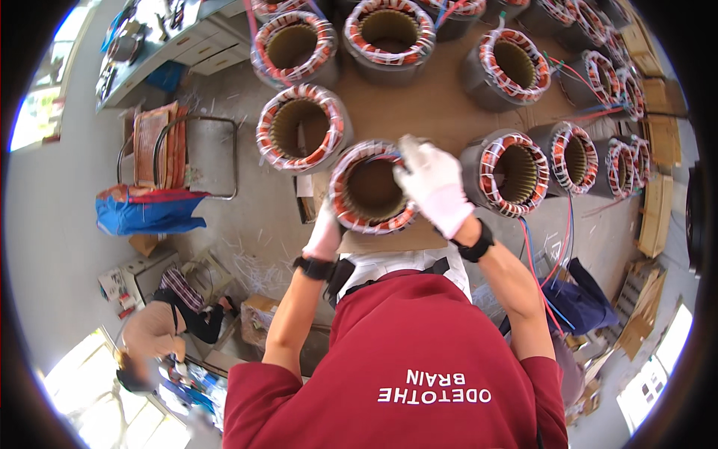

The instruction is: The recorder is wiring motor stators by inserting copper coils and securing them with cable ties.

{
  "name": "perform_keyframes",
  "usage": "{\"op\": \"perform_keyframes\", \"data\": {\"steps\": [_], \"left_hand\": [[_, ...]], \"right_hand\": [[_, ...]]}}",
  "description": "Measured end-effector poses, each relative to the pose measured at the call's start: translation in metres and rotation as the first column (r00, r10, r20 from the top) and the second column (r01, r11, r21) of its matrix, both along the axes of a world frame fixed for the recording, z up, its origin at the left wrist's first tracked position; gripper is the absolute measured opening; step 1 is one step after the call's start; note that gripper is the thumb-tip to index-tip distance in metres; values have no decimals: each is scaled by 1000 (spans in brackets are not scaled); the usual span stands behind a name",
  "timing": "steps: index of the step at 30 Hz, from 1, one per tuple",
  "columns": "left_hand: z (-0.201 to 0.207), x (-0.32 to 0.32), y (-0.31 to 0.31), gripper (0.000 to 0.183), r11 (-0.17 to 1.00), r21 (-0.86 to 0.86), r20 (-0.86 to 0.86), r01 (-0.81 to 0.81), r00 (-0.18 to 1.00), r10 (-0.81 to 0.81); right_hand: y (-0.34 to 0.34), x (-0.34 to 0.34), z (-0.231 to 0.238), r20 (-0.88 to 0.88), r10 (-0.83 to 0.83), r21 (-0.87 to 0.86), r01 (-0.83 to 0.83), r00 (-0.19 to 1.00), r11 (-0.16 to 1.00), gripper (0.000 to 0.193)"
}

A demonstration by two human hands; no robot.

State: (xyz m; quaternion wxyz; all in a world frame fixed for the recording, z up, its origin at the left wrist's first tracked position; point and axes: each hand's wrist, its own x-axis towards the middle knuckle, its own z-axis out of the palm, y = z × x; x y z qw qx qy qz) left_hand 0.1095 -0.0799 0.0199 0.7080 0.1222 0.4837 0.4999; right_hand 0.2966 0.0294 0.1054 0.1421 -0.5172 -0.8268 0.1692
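Note:
A motor stator (343, 178) stands upright right in front of me at the table's near edge, its orange winding ring laced with white cord and its bore facing up. My left hand (326, 230), in a white glove, is closed against the stator's near left side; the stator hides part of its fingers. Also gloved in white, my right hand (435, 183) lies over the right rim, fingers bent and slightly blurred. Blue wire shows at the far rim, beside the right fingertips. Another stator (303, 127) stands just beyond on the left, and a third stator (513, 173) is to the right.
Several more stators (390, 34) with red and blue leads stand across the brown tabletop (404, 112). Leads (540, 277) hang off the near right edge. A metal-framed chair (196, 153) is at the left, near a workbench (202, 45). Another person (161, 325) bends over at lower left.

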Motion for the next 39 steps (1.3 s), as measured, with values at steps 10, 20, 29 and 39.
{"op": "perform_keyframes", "data": {"steps": [10, 20, 29, 39], "left_hand": [[13, -11, -8, 42, 994, -111, -154, 14, 988, -32], [93, -49, 3, 29, 759, -410, -758, 505, 274, -592], [206, 49, 76, 20, 551, -38, -618, 834, 414, -668], [235, 140, 202, 35, 213, -204, -912, 956, -106, -397]], "right_hand": [[-2, -10, -7, -86, -56, -64, 51, 995, 997, 39], [-78, 40, 10, -402, -250, -120, 220, 881, 968, 14], [-108, 124, -45, -388, -679, -564, 421, 623, 710, 17], [-86, 186, -76, -532, -841, -736, 439, 95, 515, 33]]}}
